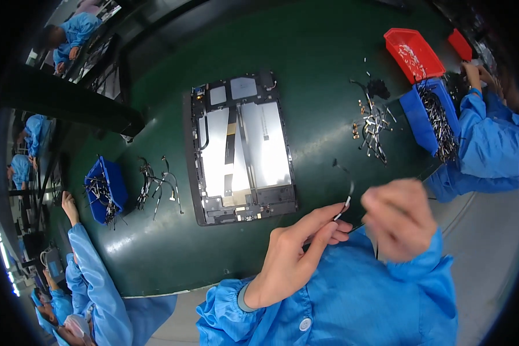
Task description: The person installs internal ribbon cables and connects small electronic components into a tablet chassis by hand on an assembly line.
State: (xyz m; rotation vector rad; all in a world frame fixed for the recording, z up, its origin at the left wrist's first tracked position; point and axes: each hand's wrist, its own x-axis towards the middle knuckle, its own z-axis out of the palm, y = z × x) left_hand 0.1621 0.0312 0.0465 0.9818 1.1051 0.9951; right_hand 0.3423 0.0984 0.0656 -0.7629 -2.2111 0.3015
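Between the fingertips of my left hand (pixel 300 248) is a thin black cable (pixel 350 189) with white sleeves, its free end curving up over the table's front edge. Close on its right, my right hand (pixel 401 218) is raised with curled fingers. Motion smears that hand, so whether it holds anything does not show. Ahead of my hands lies an opened flat device (pixel 245 150) with a black frame and silvery plates. A pile of short black and white cables (pixel 376 130) sits to its right, beside small gold-coloured pieces (pixel 356 131). More loose cables (pixel 166 183) lie to its left.
A blue bin (pixel 410 118) full of cables and a red bin (pixel 427 63) with small white pieces stand right. Another blue bin (pixel 116 187) with cables stands left. Co-workers in blue sleeves (pixel 95 259) sit on both sides. A dark beam (pixel 69 101) crosses the upper left.
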